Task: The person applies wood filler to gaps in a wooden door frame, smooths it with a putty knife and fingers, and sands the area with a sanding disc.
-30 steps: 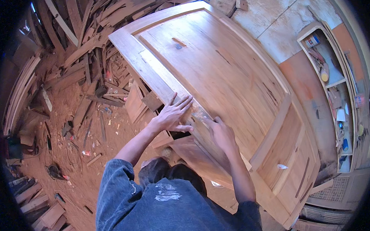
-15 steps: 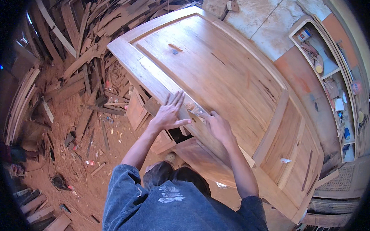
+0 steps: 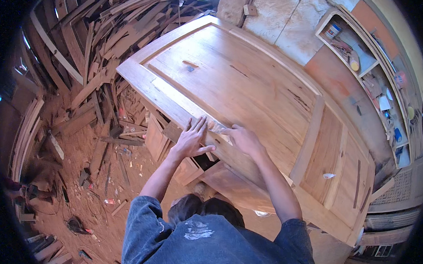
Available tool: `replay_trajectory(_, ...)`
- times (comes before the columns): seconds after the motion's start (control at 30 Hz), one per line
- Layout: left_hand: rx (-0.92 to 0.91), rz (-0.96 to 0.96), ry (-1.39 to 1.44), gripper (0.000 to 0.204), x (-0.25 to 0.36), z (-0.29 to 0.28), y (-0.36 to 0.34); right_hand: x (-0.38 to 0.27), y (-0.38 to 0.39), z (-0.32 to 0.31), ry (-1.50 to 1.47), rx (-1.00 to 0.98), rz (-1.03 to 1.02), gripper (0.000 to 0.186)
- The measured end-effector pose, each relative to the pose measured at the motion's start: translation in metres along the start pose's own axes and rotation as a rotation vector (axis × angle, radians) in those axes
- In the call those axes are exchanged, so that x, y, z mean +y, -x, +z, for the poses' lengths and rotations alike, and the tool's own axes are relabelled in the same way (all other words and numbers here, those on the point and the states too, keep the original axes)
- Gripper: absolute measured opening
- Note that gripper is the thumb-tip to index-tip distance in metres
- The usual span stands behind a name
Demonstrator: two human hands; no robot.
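A large panelled wooden door (image 3: 238, 94) lies at a slant across the middle, with dark streaks in its main panel. My left hand (image 3: 191, 139) rests on the near long frame member, fingers stretched out and slightly spread, thumb out to the side. Just right of it, my right hand (image 3: 242, 140) is on the same member with fingers curled at a pale, rough-looking patch (image 3: 217, 125); whatever it holds, if anything, is too small to make out. Beneath the near edge are wooden panels (image 3: 185, 172) and a dark gap.
Piles of offcut boards (image 3: 101, 52) fill the upper left; more boards (image 3: 27, 138) lean at the left rim. Scraps and cables lie on the dusty floor (image 3: 97, 187). Shelves (image 3: 367, 70) with cans and tools run along the right. A small white scrap (image 3: 329, 176) lies on the door.
The view has shifted, so the door's far end and the shelves sit lower and further left. My hands stay at the same frame member, the right fingers moved slightly along the pale patch.
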State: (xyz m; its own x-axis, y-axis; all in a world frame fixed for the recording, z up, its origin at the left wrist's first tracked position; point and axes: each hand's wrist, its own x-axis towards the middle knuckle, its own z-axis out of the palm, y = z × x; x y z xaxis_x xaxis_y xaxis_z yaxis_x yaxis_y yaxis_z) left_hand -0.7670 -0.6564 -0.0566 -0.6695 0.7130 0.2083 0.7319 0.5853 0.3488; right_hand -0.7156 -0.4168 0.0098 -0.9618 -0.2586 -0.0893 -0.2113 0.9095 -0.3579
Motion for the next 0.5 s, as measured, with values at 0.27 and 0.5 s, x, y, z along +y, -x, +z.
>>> replay_trajectory(0.27,-0.014,-0.034,0.044,0.11,-0.007,0.003,-0.003,-0.006,-0.001,0.03,-0.121,0.154,0.026,0.034)
replay_trajectory(0.5,0.553,-0.124,0.572,0.081,0.006,-0.01,0.013,0.019,0.037,0.03,-0.291,0.302,0.06,0.033)
